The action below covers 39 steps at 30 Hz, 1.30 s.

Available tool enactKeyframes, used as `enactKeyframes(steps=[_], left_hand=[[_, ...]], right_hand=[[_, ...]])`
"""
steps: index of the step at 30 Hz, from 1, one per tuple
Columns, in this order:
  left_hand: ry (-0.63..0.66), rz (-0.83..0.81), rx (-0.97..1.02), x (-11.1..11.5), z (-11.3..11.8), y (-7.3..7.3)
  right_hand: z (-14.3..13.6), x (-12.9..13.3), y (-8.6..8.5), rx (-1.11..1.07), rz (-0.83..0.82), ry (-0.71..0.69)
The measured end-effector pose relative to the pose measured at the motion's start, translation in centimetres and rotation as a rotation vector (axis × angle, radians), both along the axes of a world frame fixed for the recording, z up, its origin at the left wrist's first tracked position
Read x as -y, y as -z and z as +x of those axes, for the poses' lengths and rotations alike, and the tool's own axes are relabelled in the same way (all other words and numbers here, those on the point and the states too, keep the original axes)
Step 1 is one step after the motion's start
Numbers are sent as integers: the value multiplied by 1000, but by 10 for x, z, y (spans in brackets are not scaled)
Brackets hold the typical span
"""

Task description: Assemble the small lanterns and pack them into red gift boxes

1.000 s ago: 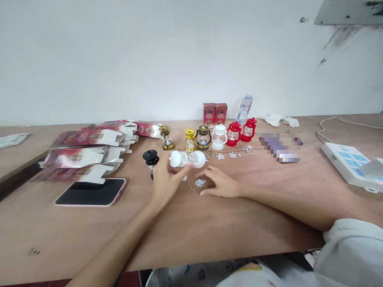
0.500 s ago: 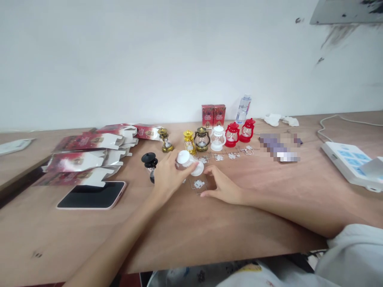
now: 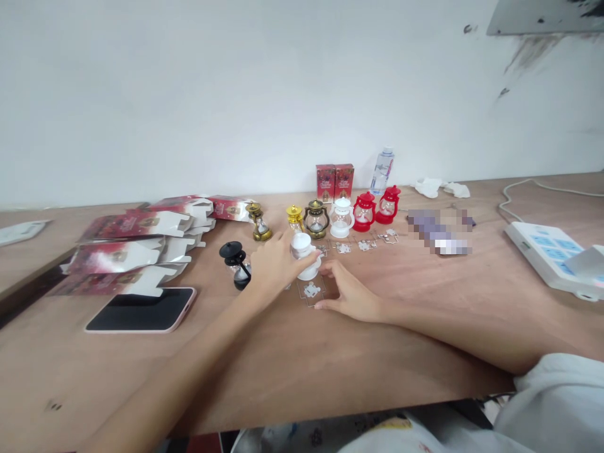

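My left hand is closed around a small white lantern, which it holds nearly upright over the table. Just to the right, my right hand rests on the tabletop with thumb and index finger apart in a C shape. Between those fingers lies a flat piece with a thin outline and a white shape in its middle. Left of my left hand stands a black lantern, partly hidden by it. Behind are a gold lantern, a bronze lantern, another white lantern and two red lanterns.
Flattened red cartons are piled at the left, with a phone before them. A second bronze lantern stands near the pile. Two red boxes and a water bottle are by the wall. A white power strip lies right.
My left hand has turned the white lantern from a tilt to nearly upright and shifted slightly right. My right hand has stayed almost in place.
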<state>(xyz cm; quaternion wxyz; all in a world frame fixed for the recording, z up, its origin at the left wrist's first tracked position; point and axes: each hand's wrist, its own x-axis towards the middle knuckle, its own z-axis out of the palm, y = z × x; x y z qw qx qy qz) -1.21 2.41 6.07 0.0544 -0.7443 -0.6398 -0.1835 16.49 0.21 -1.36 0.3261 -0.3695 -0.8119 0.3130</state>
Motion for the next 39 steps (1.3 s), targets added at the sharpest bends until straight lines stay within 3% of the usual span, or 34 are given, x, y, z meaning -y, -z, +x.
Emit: enactKeyframes(steps=[10, 13, 15, 18, 20, 23, 25, 28, 30, 32, 34, 36, 37, 39], left_hand=[[-12, -24, -7, -1, 0, 2], [-7, -39, -27, -2, 1, 2], [-5, -55, -41, -3, 2, 2], [-18, -87, -44, -4, 3, 0], [-41, -82, -24, -1, 1, -1], [-38, 8, 30, 10, -5, -1], [82, 95, 51, 23, -8, 4], [479, 196, 12, 44, -3, 22], [756, 194, -25, 56, 8, 33], [967, 140, 7, 64, 20, 35], [1020, 129, 146, 68, 26, 22], [982, 162, 328, 71, 22, -2], [936, 197, 431, 72, 16, -16], [684, 230, 667, 73, -3, -40]], right_hand=[[0, 0, -2, 25, -25, 12], [0, 3, -4, -53, -9, 75], [1, 5, -7, -130, 83, 158], [9, -2, -18, -206, 352, 259], [15, -15, -33, -182, 519, 319], [23, -52, -68, -22, 695, 453], [25, -85, -95, 135, 749, 498], [23, -141, -128, 405, 691, 533], [20, -174, -139, 602, 597, 523], [15, -200, -142, 717, 532, 518], [10, -218, -139, 762, 510, 510], [5, -231, -134, 793, 497, 502], [3, -236, -131, 810, 488, 497], [-1, -245, -126, 839, 466, 491]])
